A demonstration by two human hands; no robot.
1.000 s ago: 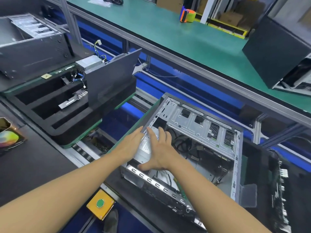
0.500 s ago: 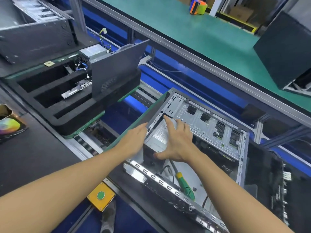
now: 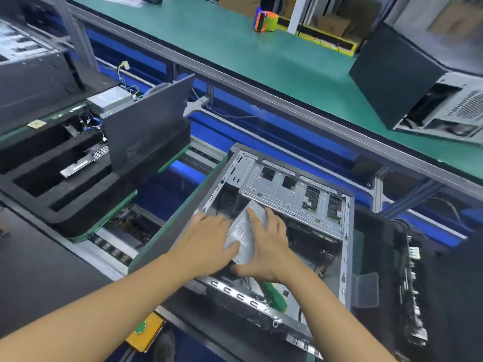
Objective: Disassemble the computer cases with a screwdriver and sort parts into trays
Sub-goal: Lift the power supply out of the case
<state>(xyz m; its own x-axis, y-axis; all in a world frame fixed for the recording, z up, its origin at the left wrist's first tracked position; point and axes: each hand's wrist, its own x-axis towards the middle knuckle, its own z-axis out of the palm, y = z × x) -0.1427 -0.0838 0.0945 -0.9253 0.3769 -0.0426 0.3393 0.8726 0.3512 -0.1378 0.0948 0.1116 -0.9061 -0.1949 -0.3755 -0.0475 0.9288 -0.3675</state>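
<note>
Flanking power supply [image 3: 244, 232]: left hand [image 3: 209, 241], right hand [image 3: 269, 246].

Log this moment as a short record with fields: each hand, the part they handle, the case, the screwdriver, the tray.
left hand: fingers straight, pressing the left side of the labelled silver box
right hand: fingers laid straight over the box's right side
box: tilted, between both hands, inside the open case
screwdriver: green handle, lying in the case under the right wrist, untouched
foam tray: left of the case, a dark panel standing in it
</note>
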